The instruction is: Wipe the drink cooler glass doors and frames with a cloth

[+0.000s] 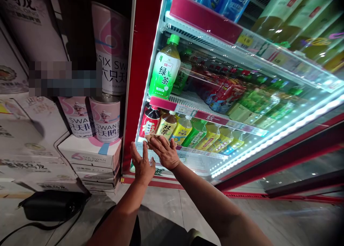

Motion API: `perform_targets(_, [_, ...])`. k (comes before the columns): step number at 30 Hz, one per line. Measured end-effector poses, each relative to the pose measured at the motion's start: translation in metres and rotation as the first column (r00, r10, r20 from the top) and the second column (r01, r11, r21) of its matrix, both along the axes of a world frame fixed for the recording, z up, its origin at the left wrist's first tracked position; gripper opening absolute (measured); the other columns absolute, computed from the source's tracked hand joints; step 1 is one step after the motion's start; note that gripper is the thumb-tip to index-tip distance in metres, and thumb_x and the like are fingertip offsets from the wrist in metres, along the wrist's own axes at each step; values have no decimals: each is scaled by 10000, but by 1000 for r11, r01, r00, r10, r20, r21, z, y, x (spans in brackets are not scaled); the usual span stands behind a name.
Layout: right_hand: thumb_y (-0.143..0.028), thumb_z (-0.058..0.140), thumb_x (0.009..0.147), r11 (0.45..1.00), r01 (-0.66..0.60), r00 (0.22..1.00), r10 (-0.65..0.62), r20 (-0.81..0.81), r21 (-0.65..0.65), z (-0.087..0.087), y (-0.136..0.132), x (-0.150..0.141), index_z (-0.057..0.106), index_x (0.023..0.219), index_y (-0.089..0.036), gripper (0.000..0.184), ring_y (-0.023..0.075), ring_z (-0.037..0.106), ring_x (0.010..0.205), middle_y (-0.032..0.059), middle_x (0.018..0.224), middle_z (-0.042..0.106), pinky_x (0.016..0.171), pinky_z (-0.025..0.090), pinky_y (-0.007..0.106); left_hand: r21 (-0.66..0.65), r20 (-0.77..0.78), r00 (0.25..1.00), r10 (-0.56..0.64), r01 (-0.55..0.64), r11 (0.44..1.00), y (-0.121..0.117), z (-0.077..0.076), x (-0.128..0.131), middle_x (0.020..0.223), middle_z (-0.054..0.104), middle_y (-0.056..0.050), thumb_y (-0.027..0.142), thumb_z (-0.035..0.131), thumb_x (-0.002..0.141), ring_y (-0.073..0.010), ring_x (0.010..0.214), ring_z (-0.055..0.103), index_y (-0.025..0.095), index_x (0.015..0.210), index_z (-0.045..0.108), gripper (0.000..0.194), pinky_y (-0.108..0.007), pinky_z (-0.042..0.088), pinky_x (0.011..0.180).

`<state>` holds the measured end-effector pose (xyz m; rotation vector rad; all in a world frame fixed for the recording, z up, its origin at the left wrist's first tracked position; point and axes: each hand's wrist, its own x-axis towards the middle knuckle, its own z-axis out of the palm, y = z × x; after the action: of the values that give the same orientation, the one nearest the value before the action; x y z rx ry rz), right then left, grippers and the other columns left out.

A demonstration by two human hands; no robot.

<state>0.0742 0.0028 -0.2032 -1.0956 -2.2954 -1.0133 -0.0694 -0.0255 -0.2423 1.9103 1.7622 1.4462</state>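
My right hand [166,151] is at the lower shelf of a lit drinks cooler, its fingers over a beige cloth [151,140] that shows around the fingertips. Just left of it, my left hand [142,165] is raised with its fingers spread, holding nothing. Behind the hands stands a row of bottled drinks: a red-labelled bottle [149,124], a cream-labelled bottle [167,124], a yellow one [181,129] and a green one [194,135]. The cloth and fingers hide the lower part of the nearest bottles.
A green tea bottle [164,72] stands on the shelf above, by a pink price strip [161,103]. Left of the red cooler frame [142,41] are stacked white boxes [91,151] and pink cans [107,120]. A black bag [48,205] lies on the grey floor.
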Motion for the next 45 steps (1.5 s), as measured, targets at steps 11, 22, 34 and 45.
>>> perform_targets(11, [-231,486,929,1000,4,1000,-3,12,-31,11,2,-14,445,1497,-351,582,198,-64,1564,-89,1596,373,1228,-149,529,38,37,999,-36,34,999,-1,-2,-3,1676,-48,-214,121,614,823,-393,1554,5,180,1583,208,864,-609,226,1214])
perform_targets(22, [-227,489,921,999,-2,1000,3,10,-45,5,4,-18,428,1509,-343,602,203,-49,1564,-100,1595,373,1236,-136,516,27,64,996,-56,54,998,-2,0,-7,1678,-35,-202,111,617,816,-383,1557,12,196,1587,194,884,-595,217,1223])
perform_targets(34, [-264,485,956,982,-13,1000,15,12,-188,-2,9,-37,314,1560,-352,634,219,117,1558,-59,1601,376,1256,-26,519,-148,135,990,51,-31,989,-1,-1,-9,1644,93,-297,109,630,776,-388,1551,86,101,1586,86,976,-609,164,1229])
perform_targets(45, [-276,429,1000,983,-15,1000,15,-1,-181,-10,7,-47,275,1573,-344,598,178,141,1552,-91,1619,325,1273,-5,473,-179,224,967,123,-84,980,1,-2,-11,1624,155,-310,54,502,805,-346,1556,100,9,1564,143,840,-528,138,1258])
